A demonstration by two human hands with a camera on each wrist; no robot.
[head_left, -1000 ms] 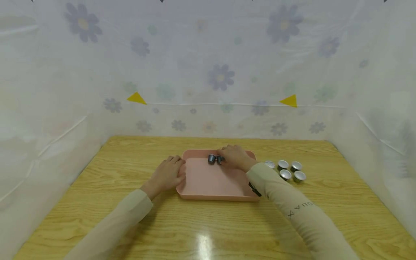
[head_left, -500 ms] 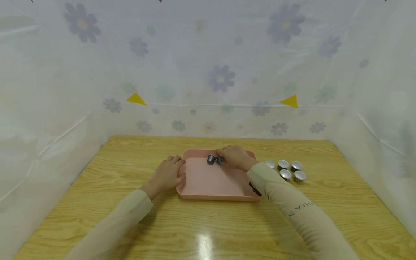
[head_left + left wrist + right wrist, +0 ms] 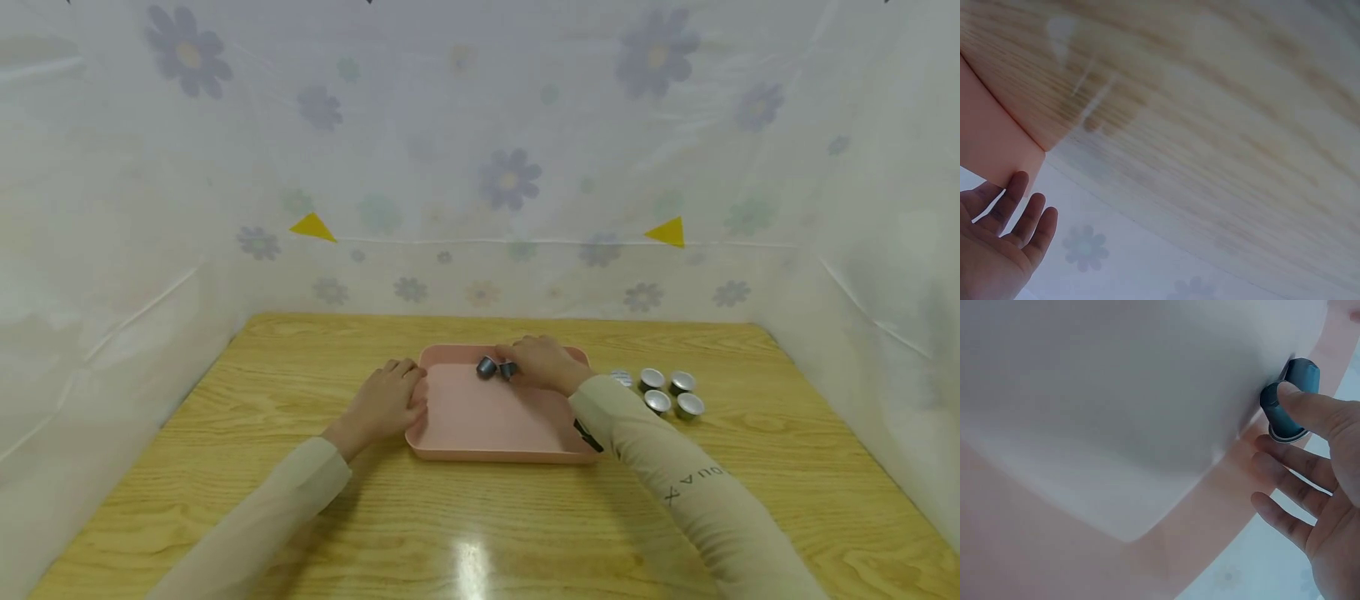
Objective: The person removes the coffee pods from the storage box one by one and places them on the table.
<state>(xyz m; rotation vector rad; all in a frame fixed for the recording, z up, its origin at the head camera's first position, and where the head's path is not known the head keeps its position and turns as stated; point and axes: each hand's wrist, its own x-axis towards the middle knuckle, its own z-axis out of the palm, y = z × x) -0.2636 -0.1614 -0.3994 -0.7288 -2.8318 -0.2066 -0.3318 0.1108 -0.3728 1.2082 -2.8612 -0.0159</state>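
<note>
In the head view, my left hand (image 3: pixel 382 400) rests against the left side of a pink tray (image 3: pixel 502 456). The left wrist view shows its fingers (image 3: pixel 1040 228) extended and loosely spread, touching the tray wall (image 3: pixel 997 144). At the tray's far side my right hand (image 3: pixel 542 364) pinches a dark coffee capsule (image 3: pixel 1282 415), its thumb on the body and a finger by the silver rim. A second capsule (image 3: pixel 487 367) lies tilted just left of it inside the tray; in the right wrist view this other capsule (image 3: pixel 1305 374) sits right behind the pinched one.
Several more capsules (image 3: pixel 657 402) stand lid up on the wooden table (image 3: pixel 337 517), right of the tray. My right forearm (image 3: pixel 675 467) partly covers the tray's right side. White flowered sheeting (image 3: pixel 510 275) encloses the table at the back and sides.
The second capsule has tipped and shifted slightly left. My right hand with its capsule has edged a little left too. The left hand stays against the tray.
</note>
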